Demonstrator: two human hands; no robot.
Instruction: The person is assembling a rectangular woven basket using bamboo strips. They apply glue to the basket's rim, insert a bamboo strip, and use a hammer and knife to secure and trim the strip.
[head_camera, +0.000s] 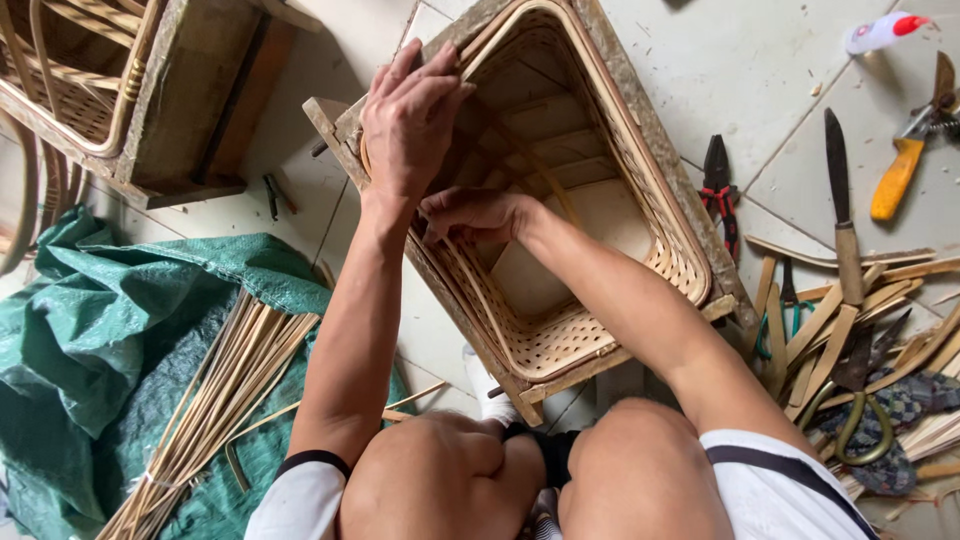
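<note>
A rectangular woven cane basket (680, 250) sits inside a rough wooden frame (640, 110) on the tiled floor in front of my knees. My left hand (408, 115) lies flat over the basket's near left rim, fingers pressed on the cane edge. Reaching inside the basket, my right hand (470, 213) pinches a thin cane strip (545, 175) against the inner left wall. The strip runs up and back across the basket's inside.
A bundle of cane strips (215, 400) lies on a green sack (80, 330) at the left. Another basket in a frame (90, 80) stands at top left. Pliers (718, 185), a knife (842, 220), an orange-handled tool (900, 175) and cane offcuts (850, 330) lie at the right.
</note>
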